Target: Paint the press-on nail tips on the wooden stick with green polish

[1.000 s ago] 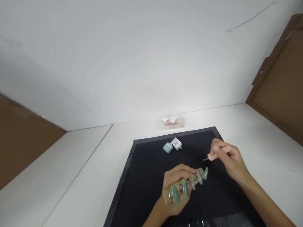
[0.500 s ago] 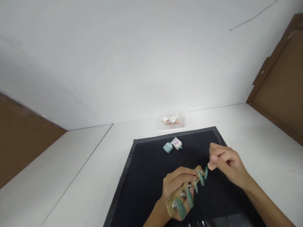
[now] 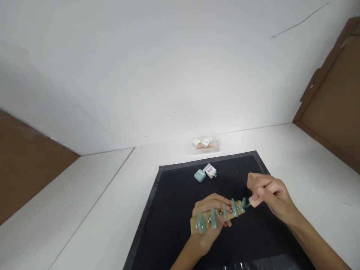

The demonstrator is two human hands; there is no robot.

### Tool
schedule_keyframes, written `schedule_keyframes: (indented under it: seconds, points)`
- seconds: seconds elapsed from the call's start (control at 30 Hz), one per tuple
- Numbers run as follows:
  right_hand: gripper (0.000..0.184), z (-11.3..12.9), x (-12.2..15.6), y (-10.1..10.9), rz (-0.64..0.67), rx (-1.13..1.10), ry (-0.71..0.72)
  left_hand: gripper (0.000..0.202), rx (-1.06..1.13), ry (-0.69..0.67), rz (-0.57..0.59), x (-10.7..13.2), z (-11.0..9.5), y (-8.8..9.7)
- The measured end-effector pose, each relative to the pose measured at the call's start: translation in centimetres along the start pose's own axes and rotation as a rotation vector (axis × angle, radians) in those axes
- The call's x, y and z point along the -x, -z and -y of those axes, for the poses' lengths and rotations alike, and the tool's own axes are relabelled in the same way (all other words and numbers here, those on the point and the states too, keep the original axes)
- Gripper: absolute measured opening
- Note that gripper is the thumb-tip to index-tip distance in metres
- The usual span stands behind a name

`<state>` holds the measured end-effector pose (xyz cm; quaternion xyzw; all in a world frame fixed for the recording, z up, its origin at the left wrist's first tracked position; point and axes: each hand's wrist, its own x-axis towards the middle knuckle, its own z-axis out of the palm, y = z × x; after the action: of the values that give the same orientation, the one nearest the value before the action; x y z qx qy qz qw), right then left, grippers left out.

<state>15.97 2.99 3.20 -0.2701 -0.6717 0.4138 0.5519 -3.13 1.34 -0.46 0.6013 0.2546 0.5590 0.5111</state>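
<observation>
My left hand (image 3: 206, 210) is wrapped round a wooden nail holder (image 3: 194, 224). Green false nails (image 3: 214, 218) stand in a row along it, on round metal studs. In my right hand (image 3: 271, 193) is a nail polish brush (image 3: 255, 201), pinched by its pale pink cap. The brush's dark green tip meets or nearly meets the false nail at the holder's right end; whether they touch I cannot tell. Beyond my hands, a teal square bottle (image 3: 200, 175) lies beside a white square bottle (image 3: 210, 171) with a purple mark.
A black mat (image 3: 171, 195) with a taped border covers the white table (image 3: 112, 202) under my hands. Behind it, against the white wall, stands a clear plastic tray (image 3: 206, 149) holding small white-and-pink items. Brown cardboard panels (image 3: 332, 101) rise on both sides.
My left hand has turned the nail holder, so it lies flatter and the nails point more upward. My right hand has shifted slightly, and its pink-capped brush now shows clearly.
</observation>
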Motion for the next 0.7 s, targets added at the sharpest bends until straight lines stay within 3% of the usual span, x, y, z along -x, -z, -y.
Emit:
schedule_keyframes:
  seconds: [0.1,0.2,0.33,0.5,0.6,0.7]
  points:
    - [0.037,-0.4,0.2,0.0,-0.018,-0.08,-0.031,0.019,0.246,0.138,-0.062,0.2,0.5,-0.1]
    - [0.033,-0.4,0.1,0.0,0.001,-0.095,-0.047,0.018,0.36,0.213,-0.093,0.2,0.6,-0.4]
    - [0.034,0.1,-0.2,-0.1,0.027,-0.028,-0.045,0.018,0.416,0.255,-0.086,0.1,0.4,-0.8]
    - [0.037,-0.6,0.0,0.4,-0.081,0.044,-0.064,0.017,0.444,0.269,-0.097,0.2,0.4,-0.7]
    - [0.035,-1.0,0.2,0.8,-0.139,0.011,-0.043,0.017,0.453,0.276,-0.099,0.3,0.4,-0.6]
    - [0.035,-0.8,0.2,0.7,-0.105,-0.071,-0.056,0.017,0.459,0.285,-0.106,0.2,0.3,-0.6]
